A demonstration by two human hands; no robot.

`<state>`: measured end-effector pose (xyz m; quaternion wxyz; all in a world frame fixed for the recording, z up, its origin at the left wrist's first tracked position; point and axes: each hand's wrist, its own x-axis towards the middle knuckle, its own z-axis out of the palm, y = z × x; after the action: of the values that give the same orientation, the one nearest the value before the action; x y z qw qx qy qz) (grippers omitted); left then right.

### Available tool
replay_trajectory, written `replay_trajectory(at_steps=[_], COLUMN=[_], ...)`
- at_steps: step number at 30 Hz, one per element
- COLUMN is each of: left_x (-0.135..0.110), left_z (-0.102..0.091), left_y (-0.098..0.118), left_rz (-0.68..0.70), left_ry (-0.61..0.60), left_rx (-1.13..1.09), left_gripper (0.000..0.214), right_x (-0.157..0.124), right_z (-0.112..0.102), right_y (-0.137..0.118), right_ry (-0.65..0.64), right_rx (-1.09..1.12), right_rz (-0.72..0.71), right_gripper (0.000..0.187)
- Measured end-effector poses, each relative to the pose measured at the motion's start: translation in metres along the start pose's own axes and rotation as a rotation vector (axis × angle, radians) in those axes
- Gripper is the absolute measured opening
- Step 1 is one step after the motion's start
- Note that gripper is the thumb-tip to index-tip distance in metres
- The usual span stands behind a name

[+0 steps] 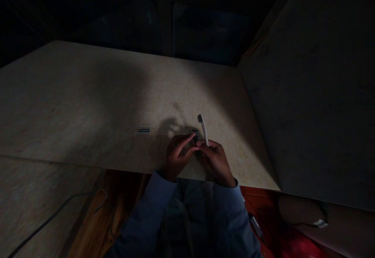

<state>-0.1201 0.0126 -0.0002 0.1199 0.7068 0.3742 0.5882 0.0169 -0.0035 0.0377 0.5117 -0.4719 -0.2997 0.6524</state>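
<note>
Both hands meet over the near edge of a beige marbled tabletop. My right hand is closed round the handle of a white toothbrush with a dark bristle head that points up and away. My left hand pinches a small dark part held against the brush, just left of its handle. I cannot make out what the small part is. Blue sleeves cover both forearms.
A small dark flat piece lies on the tabletop left of the hands. A second beige panel rises at the right. Below the table are a wooden surface with a dark cable, red fabric, and dark windows behind.
</note>
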Motion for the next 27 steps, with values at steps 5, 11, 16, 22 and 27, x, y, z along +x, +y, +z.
replay_trajectory(at_steps=[5, 11, 16, 22, 27], left_x=[-0.006, -0.007, 0.009, 0.012, 0.008], left_z=[0.005, 0.008, -0.005, -0.013, -0.009], left_y=[-0.004, -0.006, -0.016, -0.025, -0.027], left_rz=[-0.075, -0.519, -1.15, -1.408, -1.471], left_ry=[-0.066, -0.031, -0.265, -0.808, -0.887], left_rx=[-0.132, -0.508, -0.94, -1.315, -1.327], left_gripper=[0.057, 0.055, 0.053, 0.071, 0.077], right_x=[0.0, 0.0, 0.001, 0.004, 0.007], right_z=[0.003, -0.005, -0.017, -0.022, -0.022], right_y=[-0.004, -0.002, -0.007, -0.013, -0.015], right_ry=[0.004, -0.036, -0.074, -0.177, -0.291], right_rx=[0.0, 0.038, -0.062, -0.179, -0.269], right_rz=[0.005, -0.007, 0.0, 0.016, 0.093], right_gripper=[0.038, 0.036, 0.039, 0.043, 0.044])
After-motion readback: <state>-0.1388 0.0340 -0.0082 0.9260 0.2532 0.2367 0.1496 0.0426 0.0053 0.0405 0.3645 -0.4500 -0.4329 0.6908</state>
